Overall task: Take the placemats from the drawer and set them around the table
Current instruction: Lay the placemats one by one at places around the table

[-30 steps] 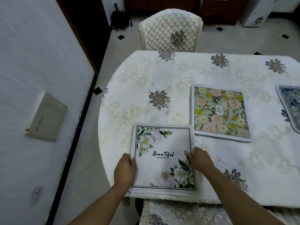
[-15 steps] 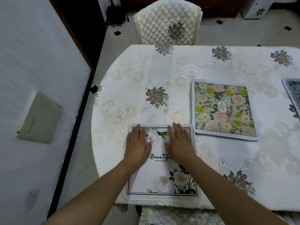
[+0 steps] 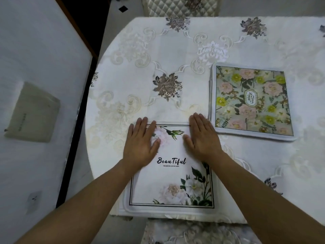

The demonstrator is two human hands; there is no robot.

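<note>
Palms down, the left hand and the right hand press flat on the white placemat, the one printed with "Beautiful" and pale flowers. This mat lies on the table, with its front border at the near rim, where the cream embroidered tablecloth drops away. The left hand covers the white placemat's far left corner, fingers straight and close together, the tips reaching just past its far edge. The right hand covers the far right corner in the same manner, fingers straight and side by side, the thumb turned inward toward the mat's middle. Both hands are laid flat rather than curled, so they weigh on the mat without gripping it. A green floral placemat lies just beyond and to the right of the white placemat, its near left corner just beside the right hand; whether they touch cannot be told. A quilted chair back stands well beyond the white placemat, past the table's far side, and a cloth-covered chair shows directly below the mat's near edge. Left of the white placemat, past the table rim, a beige plate sits on a white wall
</note>
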